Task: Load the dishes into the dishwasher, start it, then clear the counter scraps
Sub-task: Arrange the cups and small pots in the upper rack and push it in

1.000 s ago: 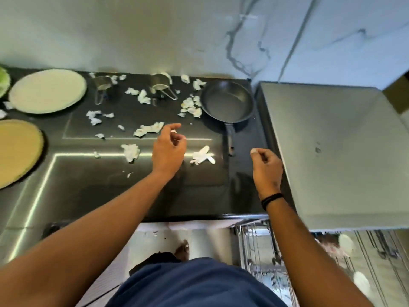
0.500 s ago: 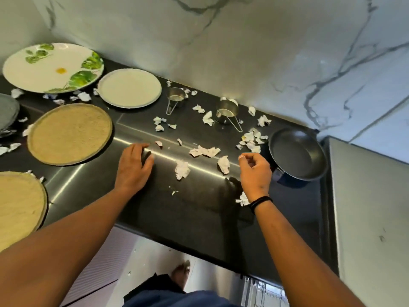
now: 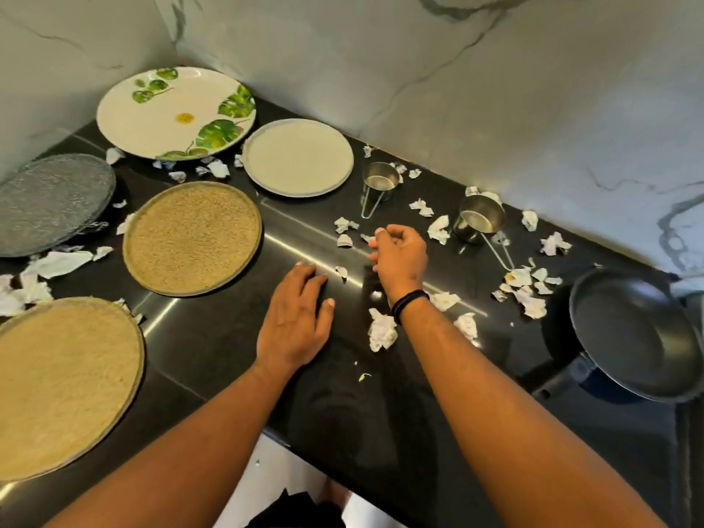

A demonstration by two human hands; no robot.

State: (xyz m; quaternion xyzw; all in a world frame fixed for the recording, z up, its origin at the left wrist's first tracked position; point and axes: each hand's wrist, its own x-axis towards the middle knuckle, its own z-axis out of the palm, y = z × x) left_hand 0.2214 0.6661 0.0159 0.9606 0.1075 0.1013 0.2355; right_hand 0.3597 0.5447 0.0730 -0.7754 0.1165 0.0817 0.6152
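White crumpled paper scraps [image 3: 382, 329] lie scattered over the black counter [image 3: 213, 337]. My left hand [image 3: 293, 322] rests flat on the counter, fingers straight, with a small scrap [image 3: 341, 272] just beyond its fingertips. My right hand [image 3: 400, 257] hovers over the counter's middle with its fingers curled, pinching a small white scrap at the fingertips. A leaf-patterned plate [image 3: 175, 112] and a pale plate [image 3: 297, 158] sit at the back. Two steel measuring cups [image 3: 381, 181] [image 3: 480, 219] stand near the wall, and a dark frying pan [image 3: 636, 333] is at the right.
Two round woven mats [image 3: 192, 238] [image 3: 64, 383] and a grey mat [image 3: 53, 203] lie on the left. More scraps [image 3: 525, 291] cluster beside the pan and along the marble wall [image 3: 457, 89]. The counter's front edge runs below my forearms.
The view has swung left from the dishwasher side to the counter's corner. My left hand has settled flat on the counter. My right hand has moved forward and left among the scraps.
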